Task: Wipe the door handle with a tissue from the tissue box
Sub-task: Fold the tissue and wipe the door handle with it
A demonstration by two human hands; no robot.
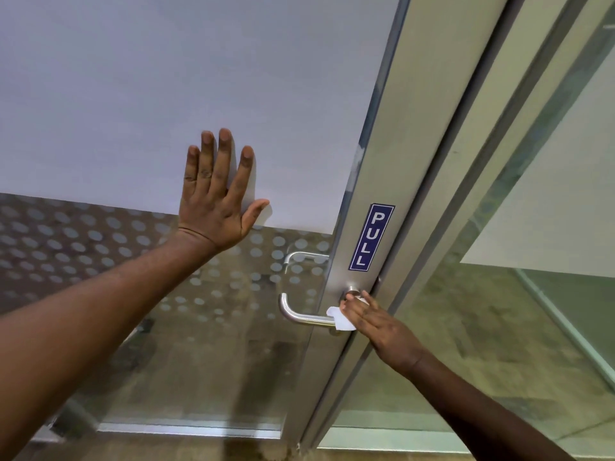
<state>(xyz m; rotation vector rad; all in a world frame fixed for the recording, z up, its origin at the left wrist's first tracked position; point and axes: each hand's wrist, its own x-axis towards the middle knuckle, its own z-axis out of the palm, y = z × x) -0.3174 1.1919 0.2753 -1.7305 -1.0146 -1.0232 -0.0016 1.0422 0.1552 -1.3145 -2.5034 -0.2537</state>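
Two hands: left hand (214, 207) flat, fingers spread on frosted glass door (133, 78); right hand (376, 322) grip presses white tissue (339, 319) w/ bent silver metal door handle (299, 314).

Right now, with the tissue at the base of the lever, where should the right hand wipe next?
Probably slide the right hand leftward along the door handle: the tissue covers only the end near the frame, and the bar and curved bend still lie bare.

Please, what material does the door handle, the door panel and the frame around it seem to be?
Door handle: probably brushed stainless steel, with a satin grey sheen. Door panel: glass, since the floor shows through below; above it is frosted white, with a dotted band. Door frame: looks like matte silver aluminium, though painted steel is possible.
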